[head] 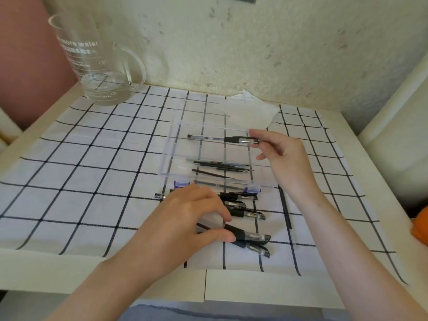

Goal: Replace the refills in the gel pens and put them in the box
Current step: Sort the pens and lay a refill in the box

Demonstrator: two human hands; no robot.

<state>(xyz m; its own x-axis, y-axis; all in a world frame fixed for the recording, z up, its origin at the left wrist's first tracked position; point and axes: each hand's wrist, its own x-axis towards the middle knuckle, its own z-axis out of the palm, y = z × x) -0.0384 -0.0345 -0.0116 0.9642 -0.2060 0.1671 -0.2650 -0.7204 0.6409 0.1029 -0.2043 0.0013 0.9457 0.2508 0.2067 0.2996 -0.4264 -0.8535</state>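
My right hand (278,149) pinches a clear, black-gripped gel pen (222,139) by its right end, lying left-right over the transparent plastic box (170,144) (mid-frame). My left hand (192,212) clasps a second gel pen (252,236) lower down.

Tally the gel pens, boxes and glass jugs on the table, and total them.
Boxes: 1
Gel pens: 6, one inside the box, five in front of it
Glass jugs: 1
Total: 8
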